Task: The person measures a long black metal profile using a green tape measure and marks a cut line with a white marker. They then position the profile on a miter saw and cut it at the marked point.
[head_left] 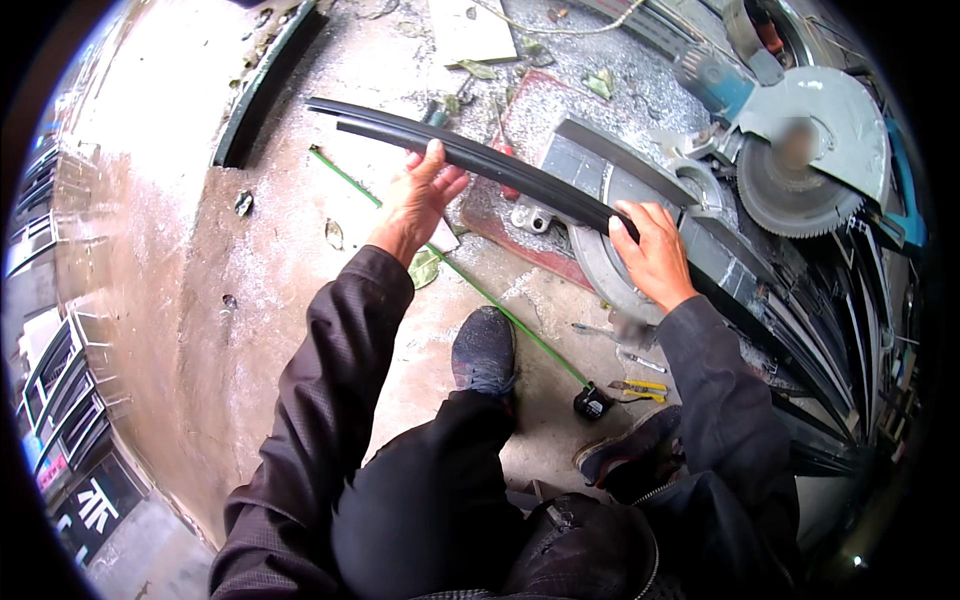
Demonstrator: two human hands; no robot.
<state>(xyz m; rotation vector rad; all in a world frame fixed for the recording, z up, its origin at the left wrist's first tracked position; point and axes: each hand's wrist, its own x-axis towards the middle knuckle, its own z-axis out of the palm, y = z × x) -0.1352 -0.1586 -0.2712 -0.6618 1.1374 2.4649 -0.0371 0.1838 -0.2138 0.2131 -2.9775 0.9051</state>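
Observation:
Two or more long black profile strips lie side by side across both my hands, slanting from upper left down to the right. My left hand holds them towards the far end, its thumb against their near edge. Further along, my right hand is closed over the strips, with the thumb on the near side. Beneath the strips sits the grey metal base of a mitre saw. Its toothed round blade stands to the right, beyond my right hand.
An extended green tape measure crosses the floor by my shoe, its black case near yellow-handled tools. Many dark strips are heaped at right. A dark metal channel lies upper left. Leaves and pale shavings litter the floor.

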